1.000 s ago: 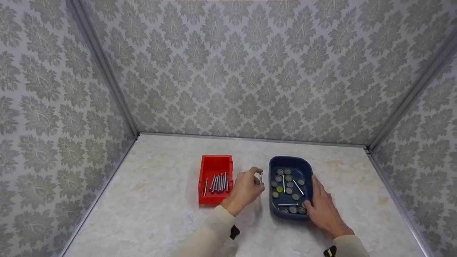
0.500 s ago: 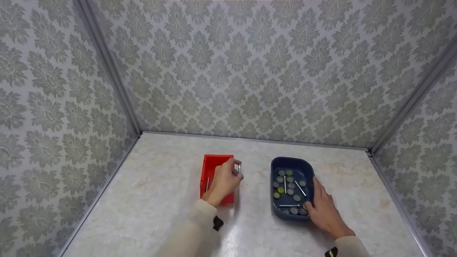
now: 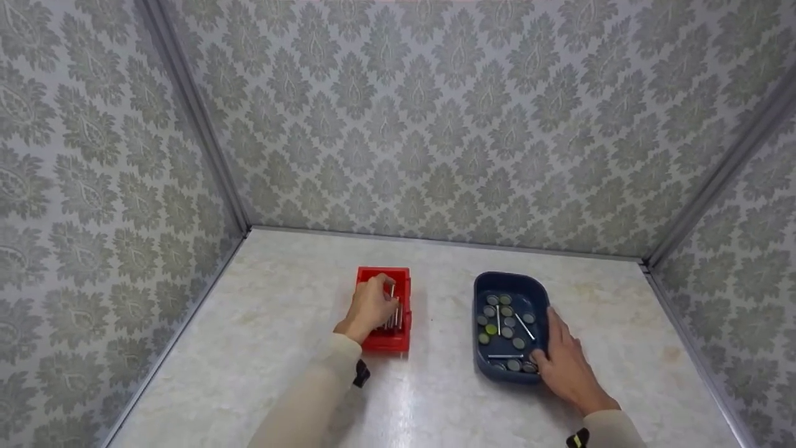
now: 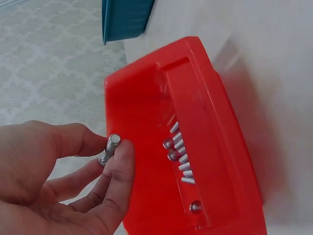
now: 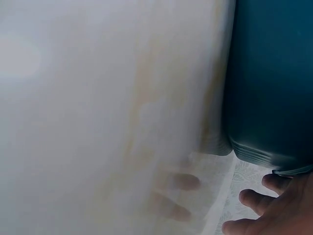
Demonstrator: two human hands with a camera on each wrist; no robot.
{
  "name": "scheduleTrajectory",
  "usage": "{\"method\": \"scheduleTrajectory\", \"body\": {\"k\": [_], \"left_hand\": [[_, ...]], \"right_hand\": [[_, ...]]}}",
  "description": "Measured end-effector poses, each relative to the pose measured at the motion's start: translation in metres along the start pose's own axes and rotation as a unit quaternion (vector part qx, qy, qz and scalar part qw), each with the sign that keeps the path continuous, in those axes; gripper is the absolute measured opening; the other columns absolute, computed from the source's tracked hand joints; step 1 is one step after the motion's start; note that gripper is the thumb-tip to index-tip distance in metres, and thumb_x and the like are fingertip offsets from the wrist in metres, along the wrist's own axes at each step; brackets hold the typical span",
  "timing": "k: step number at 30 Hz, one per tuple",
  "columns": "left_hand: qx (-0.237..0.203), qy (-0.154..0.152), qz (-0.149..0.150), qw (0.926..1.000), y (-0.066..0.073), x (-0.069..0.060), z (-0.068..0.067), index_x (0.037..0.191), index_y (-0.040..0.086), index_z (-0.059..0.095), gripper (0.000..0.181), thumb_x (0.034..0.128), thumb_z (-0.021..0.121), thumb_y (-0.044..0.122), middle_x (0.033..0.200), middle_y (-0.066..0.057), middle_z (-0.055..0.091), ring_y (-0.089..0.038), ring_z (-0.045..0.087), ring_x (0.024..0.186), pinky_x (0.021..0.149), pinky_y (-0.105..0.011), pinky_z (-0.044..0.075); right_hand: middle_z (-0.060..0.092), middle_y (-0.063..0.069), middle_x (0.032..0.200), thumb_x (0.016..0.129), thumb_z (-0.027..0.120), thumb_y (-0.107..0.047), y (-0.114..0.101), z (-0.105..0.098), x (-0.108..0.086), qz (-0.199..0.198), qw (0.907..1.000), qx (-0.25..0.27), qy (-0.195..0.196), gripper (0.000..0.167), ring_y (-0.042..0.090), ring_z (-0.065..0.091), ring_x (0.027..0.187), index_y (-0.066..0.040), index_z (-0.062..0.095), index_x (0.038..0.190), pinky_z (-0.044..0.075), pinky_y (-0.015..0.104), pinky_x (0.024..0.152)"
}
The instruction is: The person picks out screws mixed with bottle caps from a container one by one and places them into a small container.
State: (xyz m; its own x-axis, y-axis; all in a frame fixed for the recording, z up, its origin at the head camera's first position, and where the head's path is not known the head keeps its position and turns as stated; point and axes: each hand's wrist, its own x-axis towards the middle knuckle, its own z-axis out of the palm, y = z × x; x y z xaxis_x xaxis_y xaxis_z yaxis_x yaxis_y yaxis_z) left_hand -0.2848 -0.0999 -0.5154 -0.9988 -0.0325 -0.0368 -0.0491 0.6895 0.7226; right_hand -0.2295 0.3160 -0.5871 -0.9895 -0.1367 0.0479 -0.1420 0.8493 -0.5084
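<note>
Over the red bin (image 3: 392, 344), my left hand (image 3: 365, 310) pinches a silver bolt (image 4: 113, 141) between thumb and fingertips. Several more bolts (image 4: 183, 159) lie inside the bin; in the head view my hand partly hides them. To the right stands a dark blue basin (image 3: 511, 282) holding several round bottle caps (image 3: 507, 332), one of them yellow-green (image 3: 490, 329), and 3 bolts (image 3: 525, 326) lying apart. My right hand (image 3: 571, 368) grips the basin's right side, thumb at the rim and fingers along the outer wall.
Both containers stand on a pale marbled table (image 3: 280, 311), with a gap between them. Patterned wall panels (image 3: 410, 124) enclose the table at the back and both sides, joined by grey corner strips (image 3: 199, 118).
From beside the basin, my left hand has moved left with the bolt and is now over the red bin. My right hand stays on the basin.
</note>
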Motion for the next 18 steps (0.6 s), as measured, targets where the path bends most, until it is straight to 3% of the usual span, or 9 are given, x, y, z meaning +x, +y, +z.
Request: {"method": "scheduleTrajectory", "body": {"k": [4,10,15,18], "left_hand": [[0.017,-0.007,-0.01,0.9998,-0.0014,0.0056,-0.0023,0.148,0.001,0.073,0.042,0.1068,0.078,0.006,0.117,-0.016,0.083,-0.022,0.07,0.091,0.085,-0.037,0.066],[0.055,-0.016,-0.017,0.9982,-0.0047,0.0092,-0.0031,0.143,-0.002,0.076,0.037,0.1064,0.078,0.002,0.137,-0.022,0.082,-0.028,0.077,0.108,0.108,-0.053,0.069],[0.1,-0.023,-0.016,0.9946,-0.0056,0.0107,-0.0016,0.136,-0.003,0.078,0.029,0.1069,0.077,-0.001,0.131,-0.021,0.084,-0.028,0.077,0.107,0.113,-0.055,0.067],[0.125,-0.015,0.006,0.992,-0.0032,0.0112,-0.002,0.135,-0.004,0.079,0.028,0.1079,0.073,-0.005,0.128,-0.022,0.085,-0.028,0.08,0.106,0.114,-0.056,0.066]], "right_hand": [[0.013,0.038,0.19,0.113,0.062,-0.018,-0.0013,0.0003,0.0007,0.003,1.0,0.006,0.003,0.096,0.063,0.027,0.173,0.003,0.001,0.184,0.016,0.085,0.138],[0.012,0.036,0.191,0.113,0.061,-0.018,-0.0027,0.0021,-0.0001,0.005,0.9999,0.015,0.0,0.097,0.062,0.027,0.174,0.0,-0.001,0.185,0.018,0.082,0.14],[0.014,0.037,0.19,0.113,0.062,-0.017,-0.0019,0.0025,-0.0009,0.001,1.0,0.006,0.005,0.096,0.062,0.03,0.172,0.002,0.002,0.185,0.021,0.083,0.139],[0.015,0.038,0.189,0.113,0.061,-0.017,-0.0024,0.002,0.0006,0.001,1.0,0.002,0.005,0.095,0.062,0.029,0.173,0.004,0.002,0.184,0.019,0.084,0.139]]}}
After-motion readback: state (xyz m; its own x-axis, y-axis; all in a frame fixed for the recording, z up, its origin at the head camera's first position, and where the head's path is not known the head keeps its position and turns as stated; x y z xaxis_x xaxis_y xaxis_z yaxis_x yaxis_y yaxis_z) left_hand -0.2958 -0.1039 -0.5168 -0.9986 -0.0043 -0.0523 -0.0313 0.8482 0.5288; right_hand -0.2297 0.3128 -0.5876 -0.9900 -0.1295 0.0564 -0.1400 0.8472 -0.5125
